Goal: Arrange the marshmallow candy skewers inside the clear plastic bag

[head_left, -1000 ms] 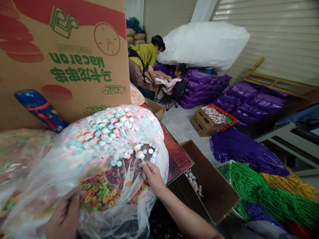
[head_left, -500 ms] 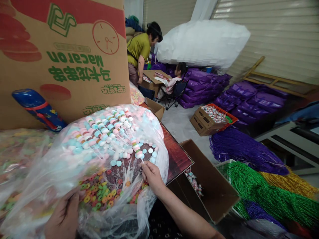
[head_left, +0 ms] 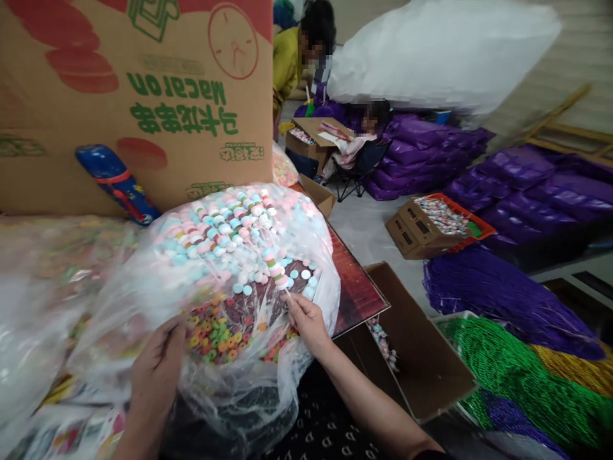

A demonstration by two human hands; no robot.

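Note:
A large clear plastic bag (head_left: 318, 255) lies spread on the table, with pastel marshmallow discs, coloured ring candies (head_left: 218, 335) and finished candy skewers (head_left: 225, 223) in or on it. Between thumb and fingers, my right hand (head_left: 309, 322) grips the stick of a candy skewer (head_left: 276, 271) threaded with pink, white, blue and green pieces. My left hand (head_left: 158, 364) is closed at the ring candies' left side, against the plastic film; whatever its fingertips hold is hidden.
Behind the bag stand a big cardboard carton (head_left: 182, 153) and a blue bottle (head_left: 117, 185). Below the table's right corner (head_left: 378, 303) is an open box (head_left: 426, 358). Green tinsel strands (head_left: 522, 377) lie farther right. Two people are at a box in the background.
The view has shifted, so the scene sits farther right and the background higher. My right hand still holds the skewer over the bag; my left hand stays closed near the ring candies.

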